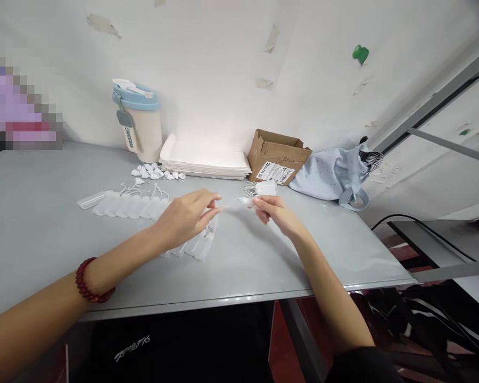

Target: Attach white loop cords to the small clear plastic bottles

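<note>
My left hand (189,215) is closed in a pinch on the left end of a small translucent plastic piece (237,203), held above the table. The right end of the piece is pinched between the fingers of my right hand (277,211). Motion blur and the fingers hide its exact shape. Beyond my left forearm lies a row of translucent plastic pieces (130,206) with thin white curled ends. More clear pieces (201,246) lie below my left hand, partly covered by it. Just past my right hand rests a small bunch of white pieces with thin strands (265,187).
Small white caps (147,171) lie loose near a cream tumbler (148,133) with a blue lid. Against the wall are a stack of white sheets or envelopes (205,161), an open cardboard box (271,157) and a light blue cloth bag (325,175). The grey table's (255,276) front edge is close.
</note>
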`<state>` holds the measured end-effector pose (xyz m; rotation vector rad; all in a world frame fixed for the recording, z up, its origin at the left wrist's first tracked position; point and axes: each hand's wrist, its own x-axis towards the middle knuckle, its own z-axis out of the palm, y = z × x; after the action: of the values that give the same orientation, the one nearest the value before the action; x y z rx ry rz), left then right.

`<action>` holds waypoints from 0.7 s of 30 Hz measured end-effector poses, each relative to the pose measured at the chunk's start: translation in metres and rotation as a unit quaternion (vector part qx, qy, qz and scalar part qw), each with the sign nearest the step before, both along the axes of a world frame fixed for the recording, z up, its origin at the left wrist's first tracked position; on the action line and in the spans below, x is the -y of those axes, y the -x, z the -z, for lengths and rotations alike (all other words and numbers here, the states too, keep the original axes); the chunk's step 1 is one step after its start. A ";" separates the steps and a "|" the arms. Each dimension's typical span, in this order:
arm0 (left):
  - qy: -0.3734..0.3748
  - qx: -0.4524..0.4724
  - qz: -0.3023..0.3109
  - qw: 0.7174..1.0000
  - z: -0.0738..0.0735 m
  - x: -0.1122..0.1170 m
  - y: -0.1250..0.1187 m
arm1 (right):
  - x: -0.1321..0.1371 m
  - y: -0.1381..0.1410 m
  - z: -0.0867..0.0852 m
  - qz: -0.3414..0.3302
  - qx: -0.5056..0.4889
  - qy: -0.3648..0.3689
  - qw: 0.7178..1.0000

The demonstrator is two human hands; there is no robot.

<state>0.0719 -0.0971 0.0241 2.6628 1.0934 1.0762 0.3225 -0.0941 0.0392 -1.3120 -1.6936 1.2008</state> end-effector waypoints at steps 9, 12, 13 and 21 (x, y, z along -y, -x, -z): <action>0.066 0.056 -0.177 0.981 -0.011 -0.026 0.026 | -0.027 -0.036 0.022 0.156 0.331 -0.268 0.891; 0.074 0.073 -0.212 0.972 -0.012 -0.034 0.034 | -0.029 -0.038 0.027 0.145 0.358 -0.280 0.879; 0.077 0.075 -0.223 0.969 -0.012 -0.036 0.036 | -0.029 -0.038 0.027 0.142 0.362 -0.278 0.879; 0.112 0.054 -0.290 0.949 -0.014 -0.052 0.059 | -0.026 -0.039 0.024 0.129 0.332 -0.251 0.900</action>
<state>0.0124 -0.0450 0.0376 2.1229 1.9093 1.0664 0.3610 -0.0677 0.0152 -1.6275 -2.0101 0.1100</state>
